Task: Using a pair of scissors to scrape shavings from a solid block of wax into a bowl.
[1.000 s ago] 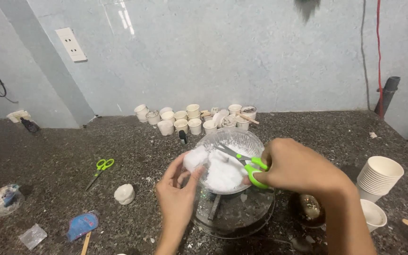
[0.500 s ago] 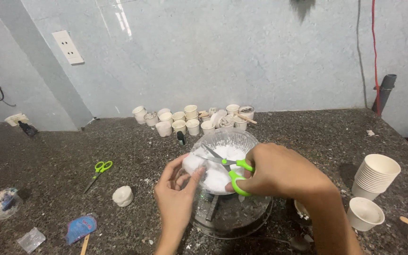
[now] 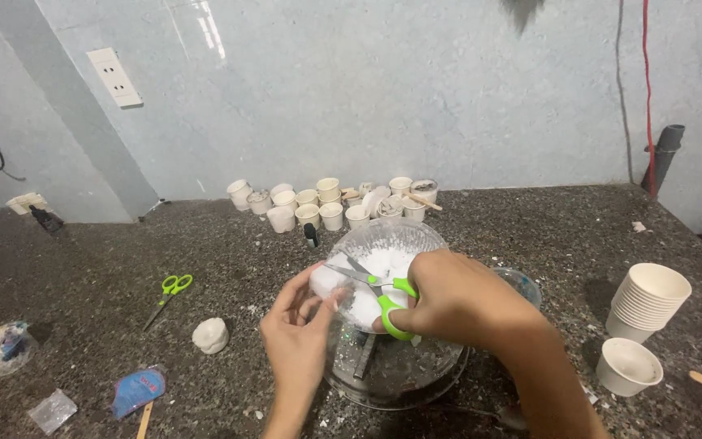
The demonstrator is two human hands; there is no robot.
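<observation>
White, soft putty-like lump (image 3: 328,280) sits pinched between the fingertips of the left hand (image 3: 298,341), held over the near-left rim of a clear round plastic bowl (image 3: 383,244) dusted with white powder, at the middle of the dark speckled stone counter (image 3: 530,236). The right hand (image 3: 457,301) is closed through the loops of green-handled scissors (image 3: 371,284), blades parted and pointing toward nine o'clock at the lump. The blade tips lie very close to the left fingertips, so a hasty snip could nick a finger, and a cut piece could drop outside the bowl rather than in it. At twelve o'clock stands a cluster of small white paper cups (image 3: 327,203); at three o'clock a stack of white cups (image 3: 647,301); at nine o'clock a second pair of green scissors (image 3: 168,294) and a small white lump (image 3: 210,335). Bare counter lies open between bowl and cups on both sides; the counter's far edge meets the wall.
</observation>
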